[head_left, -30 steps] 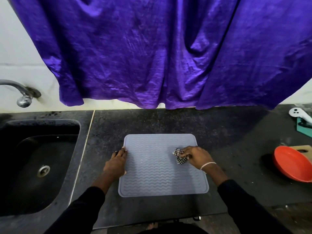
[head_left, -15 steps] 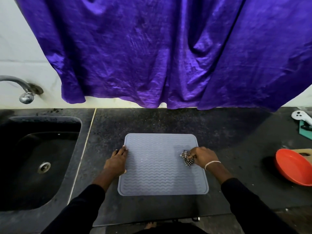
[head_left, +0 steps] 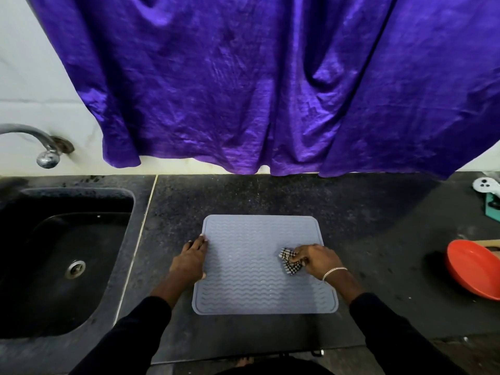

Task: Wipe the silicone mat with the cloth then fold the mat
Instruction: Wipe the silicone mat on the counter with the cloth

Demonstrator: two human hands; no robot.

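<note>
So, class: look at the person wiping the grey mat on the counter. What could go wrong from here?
1. The cloth is bunched small in the right hand, so parts of the silicone mat may go unwiped.
2. Only the left hand steadies the mat, at its left edge; a hard stroke might shift it on the counter.
3. The mat still lies flat; folding too soon could trap dirt.

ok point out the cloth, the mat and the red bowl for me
cloth (head_left: 289, 263), head view, on the checked bunch showing beside the fingers
mat (head_left: 243, 266), head view, on the bare wavy middle
red bowl (head_left: 473, 269), head view, on its inner surface
</note>
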